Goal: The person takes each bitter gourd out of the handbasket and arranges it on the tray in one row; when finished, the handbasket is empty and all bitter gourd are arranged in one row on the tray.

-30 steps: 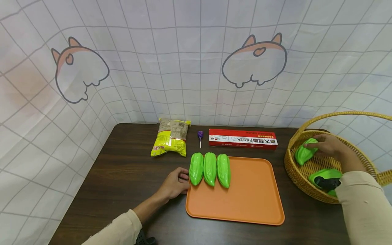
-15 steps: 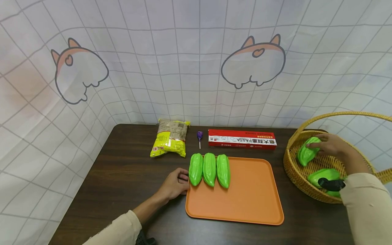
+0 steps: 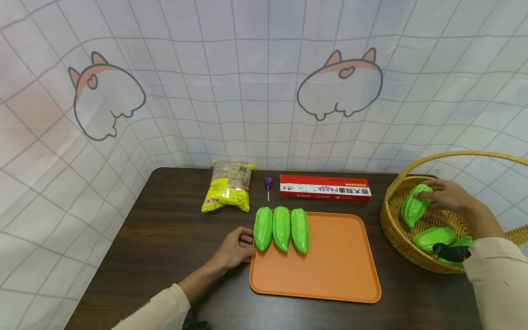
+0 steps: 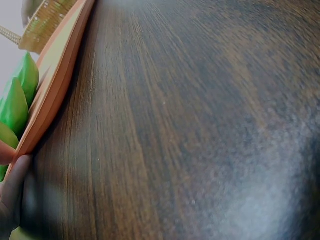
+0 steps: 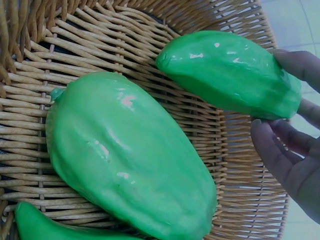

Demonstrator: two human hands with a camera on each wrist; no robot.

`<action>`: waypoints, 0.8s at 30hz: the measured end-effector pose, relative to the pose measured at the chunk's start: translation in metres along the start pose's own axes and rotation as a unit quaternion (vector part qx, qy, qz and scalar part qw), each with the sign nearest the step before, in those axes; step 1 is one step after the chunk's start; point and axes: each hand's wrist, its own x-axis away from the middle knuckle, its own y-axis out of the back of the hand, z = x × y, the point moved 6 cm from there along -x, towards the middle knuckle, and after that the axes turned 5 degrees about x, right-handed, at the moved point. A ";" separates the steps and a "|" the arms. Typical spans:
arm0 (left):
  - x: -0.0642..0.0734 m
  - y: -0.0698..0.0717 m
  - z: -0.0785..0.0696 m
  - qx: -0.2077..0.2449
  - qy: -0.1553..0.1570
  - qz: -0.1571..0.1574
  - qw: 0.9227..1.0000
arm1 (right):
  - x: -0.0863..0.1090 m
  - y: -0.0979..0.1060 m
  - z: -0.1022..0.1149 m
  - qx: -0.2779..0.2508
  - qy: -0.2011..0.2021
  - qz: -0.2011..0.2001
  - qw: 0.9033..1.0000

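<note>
In the head view my left hand (image 3: 234, 247) grips the left rim of an orange tray (image 3: 338, 261). The left wrist view shows thumb and finger on either side of that rim. On the tray's left half, 3 glossy green model vegetables (image 3: 281, 228), long and tapered, lie side by side. My right hand (image 3: 451, 198) reaches inside a woven basket (image 3: 389, 220) at the right. Its thumb and fingers pinch one end of another green vegetable (image 5: 225, 75), held tilted near the basket's far wall. Below it lie a large green vegetable (image 5: 130, 155) and a partly hidden one (image 5: 60, 227).
Behind the tray are a yellow bag (image 3: 228, 187), a purple lollipop (image 3: 268, 182) and a red pasta box (image 3: 326, 188). The basket's tall handle (image 3: 466, 153) arches over its opening. A patterned white cloth (image 3: 255, 91) hangs behind the dark wooden table (image 3: 165, 238).
The right hand has shifted slightly to the right, and the pinched vegetable has turned more upright in the head view. My left hand stays on the tray rim.
</note>
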 end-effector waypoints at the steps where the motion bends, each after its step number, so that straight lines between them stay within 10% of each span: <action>1: 0.000 0.000 0.000 0.000 0.000 0.000 1.000 | 0.001 0.000 0.001 0.000 0.000 -0.001 1.000; 24: 0.002 0.000 -0.002 0.001 -0.003 -0.001 1.000 | 0.018 0.009 0.017 0.011 0.027 -0.030 0.999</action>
